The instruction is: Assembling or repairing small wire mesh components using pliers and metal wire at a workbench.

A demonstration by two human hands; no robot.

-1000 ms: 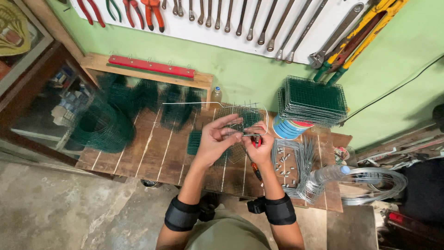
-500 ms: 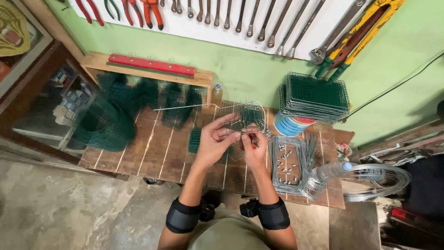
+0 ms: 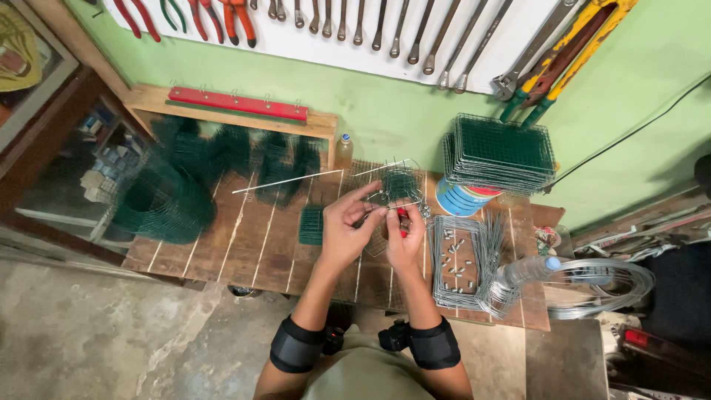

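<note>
Left hand (image 3: 346,231) pinching wire mesh piece (image 3: 400,187); right hand (image 3: 406,238) gripping red-handled pliers (image 3: 402,219)

Upper frame: wrenches (image 3: 385,26) & pliers (image 3: 222,13) hang on wall. Right: stack of green mesh panels (image 3: 500,152) on a bucket (image 3: 461,200). Left: green mesh roll (image 3: 159,200).

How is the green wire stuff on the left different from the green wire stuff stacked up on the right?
The roll of green mesh is curled into a loose cylinder lying on the wooden table, while the stack of green mesh panels is flat, cut rectangles piled neatly. The roll rests directly on the table; the stack sits atop a blue striped tub. The roll looks one long piece; the stack is many separate ones. Both are green wire grid.
</note>
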